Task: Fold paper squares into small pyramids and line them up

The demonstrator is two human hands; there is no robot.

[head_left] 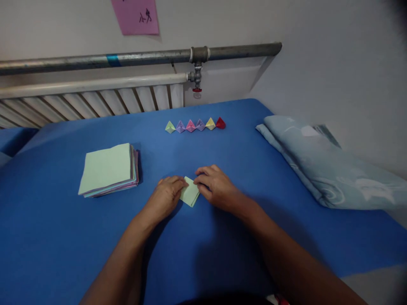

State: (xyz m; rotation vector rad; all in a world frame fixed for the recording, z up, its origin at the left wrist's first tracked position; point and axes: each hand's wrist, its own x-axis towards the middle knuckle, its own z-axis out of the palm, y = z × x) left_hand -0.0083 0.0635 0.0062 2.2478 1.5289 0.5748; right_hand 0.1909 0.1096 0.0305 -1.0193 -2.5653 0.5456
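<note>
A small pale green paper (190, 193), folded into a diamond with layers showing at its lower right edge, lies on the blue surface between my hands. My left hand (165, 195) holds its left side, fingers close together and the tips pressing on the paper. On the other side, my right hand (215, 186) has bent fingers at the right corner, gripping the edge. A bit of orange peeks out beside my left hand's knuckles; what it is I cannot make out. Farther back, several small folded paper boats (190, 126) in green, purple, pink, yellow and red stand in a row.
A stack of coloured paper sheets (106, 167), pale green on top, sits to the left on the blue surface (57, 237). A folded light blue cloth (330, 165) lies at the right against the wall. Behind are a radiator (95, 87) and a metal pipe (152, 57) with a red-handled valve.
</note>
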